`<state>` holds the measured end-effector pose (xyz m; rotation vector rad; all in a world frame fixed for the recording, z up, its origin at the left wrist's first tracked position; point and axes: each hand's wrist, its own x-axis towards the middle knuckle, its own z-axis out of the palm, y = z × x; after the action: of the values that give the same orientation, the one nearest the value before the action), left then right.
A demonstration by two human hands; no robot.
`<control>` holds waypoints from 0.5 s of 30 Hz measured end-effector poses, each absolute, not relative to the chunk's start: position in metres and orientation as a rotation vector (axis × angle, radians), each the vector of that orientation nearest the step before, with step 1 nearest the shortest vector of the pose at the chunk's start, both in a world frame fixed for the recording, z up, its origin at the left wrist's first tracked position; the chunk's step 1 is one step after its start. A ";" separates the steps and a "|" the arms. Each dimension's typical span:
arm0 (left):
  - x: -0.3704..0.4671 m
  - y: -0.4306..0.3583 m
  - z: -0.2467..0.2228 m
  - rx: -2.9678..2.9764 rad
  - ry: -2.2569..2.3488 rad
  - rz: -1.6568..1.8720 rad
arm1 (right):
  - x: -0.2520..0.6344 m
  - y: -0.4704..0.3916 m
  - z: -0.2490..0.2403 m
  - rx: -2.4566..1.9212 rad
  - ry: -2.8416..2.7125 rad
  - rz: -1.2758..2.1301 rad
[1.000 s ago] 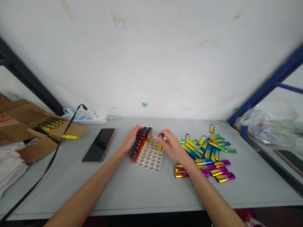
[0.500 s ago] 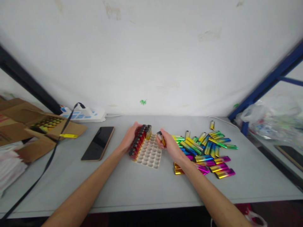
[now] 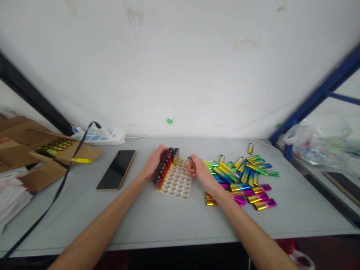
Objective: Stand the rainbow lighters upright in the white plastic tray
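A white tray with rows of round holes lies mid-table. Red-and-gold lighters with dark tops stand upright along its left side, and a few gold ones stand at its far end. My left hand is cupped around the tray's left edge against the standing lighters, which hide some of its fingers. Pinched in my right hand is a lighter, tilted, just off the tray's right side. Loose lighters in shiny gold, green, blue and purple lie piled to the right of that hand.
Left of the tray lies a black phone. Behind it is a white power strip; a dark strap crosses the left side near an opened cardboard box. One lighter stands apart at back right.
The lighter in my right hand has turned slightly and now shows less of its body. My left hand stays at the tray. The whole view has shifted slightly.
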<state>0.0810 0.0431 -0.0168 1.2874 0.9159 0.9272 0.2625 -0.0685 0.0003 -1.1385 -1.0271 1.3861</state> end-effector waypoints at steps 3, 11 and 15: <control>0.081 0.043 -0.016 1.296 0.910 0.922 | 0.260 -0.070 0.004 -1.127 -1.030 1.324; 0.081 0.043 -0.015 1.308 0.897 0.924 | 0.262 -0.074 0.012 -1.153 -1.286 1.063; 0.081 0.045 -0.018 1.300 0.897 0.935 | 0.264 -0.072 0.013 -1.210 -1.359 0.807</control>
<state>0.0808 0.0445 -0.0184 1.3005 0.8974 0.9353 0.2639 -0.0718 0.0129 -1.2097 -1.3594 0.8067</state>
